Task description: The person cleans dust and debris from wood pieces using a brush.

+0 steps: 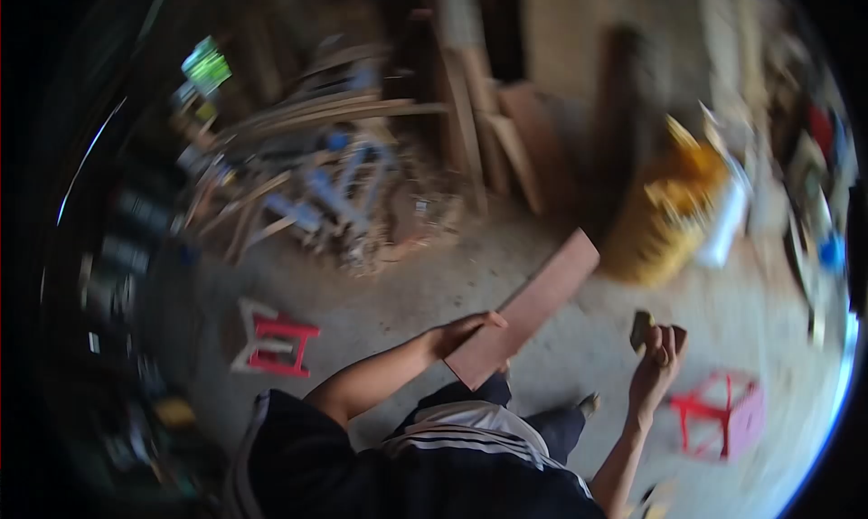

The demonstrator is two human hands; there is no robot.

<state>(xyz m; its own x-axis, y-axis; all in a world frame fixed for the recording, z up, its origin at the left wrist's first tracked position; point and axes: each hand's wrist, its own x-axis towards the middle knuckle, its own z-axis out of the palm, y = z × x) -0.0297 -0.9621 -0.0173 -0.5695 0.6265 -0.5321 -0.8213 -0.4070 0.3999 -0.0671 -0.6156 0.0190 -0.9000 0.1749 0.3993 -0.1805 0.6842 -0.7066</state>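
Observation:
My left hand [457, 334] grips a flat, reddish-brown wooden board [538, 306] near its lower end, with the thumb on the upper face. The board slants up and to the right, held off the floor in front of my body. Off to the right, my right hand [660, 361] is raised and closed around a small dark block [641, 327] with a tan patch. Its fingers hide part of the block, and its exact kind cannot be made out. A gap separates the right hand from the board.
A red stool [282, 345] is at the left, and a pink-red stool [737, 419] stands near my right arm. Scrap wood [353, 189] is heaped ahead. A full yellow sack [655, 221] sits at the right, near leaning boards [466, 130]. Concrete floor [380, 297] lies between them.

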